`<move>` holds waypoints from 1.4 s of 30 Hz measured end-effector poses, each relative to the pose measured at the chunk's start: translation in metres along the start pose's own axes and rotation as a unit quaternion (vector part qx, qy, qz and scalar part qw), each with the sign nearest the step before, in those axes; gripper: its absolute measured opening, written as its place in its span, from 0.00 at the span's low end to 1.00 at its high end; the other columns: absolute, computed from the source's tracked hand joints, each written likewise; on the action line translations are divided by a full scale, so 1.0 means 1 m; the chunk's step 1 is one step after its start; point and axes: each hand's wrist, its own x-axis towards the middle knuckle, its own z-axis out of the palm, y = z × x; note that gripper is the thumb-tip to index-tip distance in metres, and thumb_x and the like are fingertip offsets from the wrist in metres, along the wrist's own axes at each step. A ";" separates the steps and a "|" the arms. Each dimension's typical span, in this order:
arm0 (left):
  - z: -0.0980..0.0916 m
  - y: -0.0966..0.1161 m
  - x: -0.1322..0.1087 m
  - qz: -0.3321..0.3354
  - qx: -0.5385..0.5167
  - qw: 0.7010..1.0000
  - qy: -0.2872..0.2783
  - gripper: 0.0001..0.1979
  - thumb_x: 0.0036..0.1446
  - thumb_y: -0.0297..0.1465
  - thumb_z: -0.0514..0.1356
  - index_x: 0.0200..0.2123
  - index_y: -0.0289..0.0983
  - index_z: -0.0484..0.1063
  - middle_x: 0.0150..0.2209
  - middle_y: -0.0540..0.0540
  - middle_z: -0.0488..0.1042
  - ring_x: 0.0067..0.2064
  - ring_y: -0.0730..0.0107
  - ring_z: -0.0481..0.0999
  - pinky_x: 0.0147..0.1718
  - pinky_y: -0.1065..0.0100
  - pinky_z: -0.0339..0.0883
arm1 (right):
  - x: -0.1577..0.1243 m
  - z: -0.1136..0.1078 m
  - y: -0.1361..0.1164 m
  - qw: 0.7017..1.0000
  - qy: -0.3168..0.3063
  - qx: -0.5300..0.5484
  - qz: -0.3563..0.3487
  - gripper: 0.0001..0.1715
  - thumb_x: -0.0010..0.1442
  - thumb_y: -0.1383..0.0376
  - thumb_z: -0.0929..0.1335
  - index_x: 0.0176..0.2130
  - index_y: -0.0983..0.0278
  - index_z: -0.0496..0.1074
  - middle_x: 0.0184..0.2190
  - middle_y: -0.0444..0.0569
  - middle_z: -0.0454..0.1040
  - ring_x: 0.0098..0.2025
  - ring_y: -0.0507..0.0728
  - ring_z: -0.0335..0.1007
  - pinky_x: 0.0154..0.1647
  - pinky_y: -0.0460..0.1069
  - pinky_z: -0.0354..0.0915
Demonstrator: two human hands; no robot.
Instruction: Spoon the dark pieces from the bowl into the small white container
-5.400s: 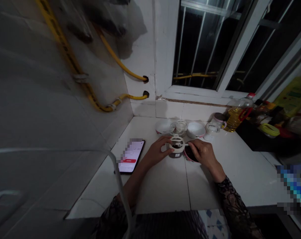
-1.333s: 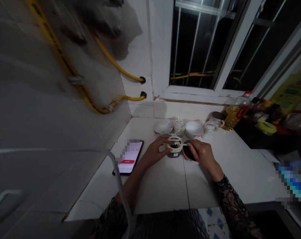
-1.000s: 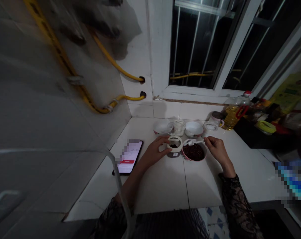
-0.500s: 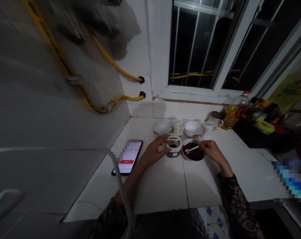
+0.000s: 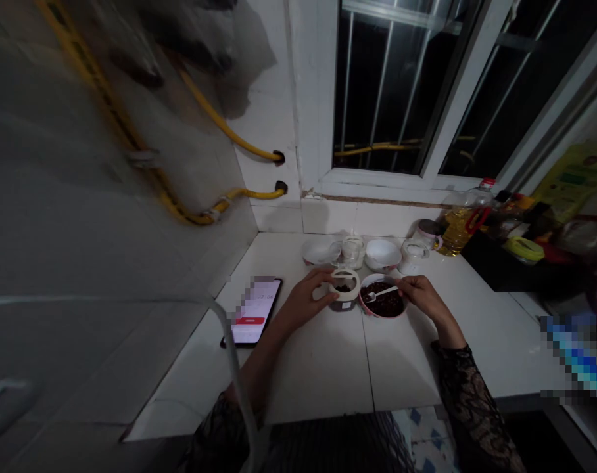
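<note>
Right hand (image 5: 423, 297) pinches a spoon (image 5: 384, 293) (white, slender-handled)

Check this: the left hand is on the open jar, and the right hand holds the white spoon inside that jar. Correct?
No: the head view shows the white spoon at the bowl of dark red flakes, not inside the jar. The left hand is on the jar and the right hand holds the spoon.

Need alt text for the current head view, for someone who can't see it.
A person's right hand holds a small white spoon over a bowl of dark red contents, while the left hand holds a small jar just beside it. A lit phone lies on the white counter, left of the jar.
</note>
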 end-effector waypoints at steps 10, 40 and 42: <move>0.000 0.000 0.000 -0.001 -0.004 1.000 0.003 0.09 0.58 0.37 0.64 0.40 0.41 0.73 0.55 0.41 0.75 0.57 0.56 0.75 0.56 0.53 0.70 | 0.002 -0.002 -0.001 1.000 -0.001 0.025 0.017 0.29 0.47 0.39 0.67 0.17 0.60 0.62 0.12 0.38 0.54 0.17 0.48 0.45 0.18 0.47 0.42; -0.001 -0.002 0.000 0.004 -0.009 1.000 -0.002 0.09 0.58 0.37 0.64 0.41 0.40 0.73 0.55 0.40 0.75 0.57 0.56 0.75 0.56 0.53 0.70 | -0.007 -0.001 -0.010 0.951 0.157 -0.206 -0.167 0.31 0.67 0.45 0.58 0.22 0.61 0.67 0.18 0.47 0.69 0.23 0.55 0.65 0.26 0.48 0.56; 0.000 -0.003 0.000 0.005 -0.009 1.000 0.000 0.10 0.58 0.37 0.64 0.41 0.40 0.73 0.55 0.39 0.75 0.57 0.56 0.75 0.56 0.53 0.70 | -0.006 -0.002 -0.008 0.951 0.136 -0.243 -0.137 0.31 0.66 0.45 0.57 0.21 0.60 0.66 0.18 0.48 0.69 0.23 0.55 0.64 0.26 0.48 0.55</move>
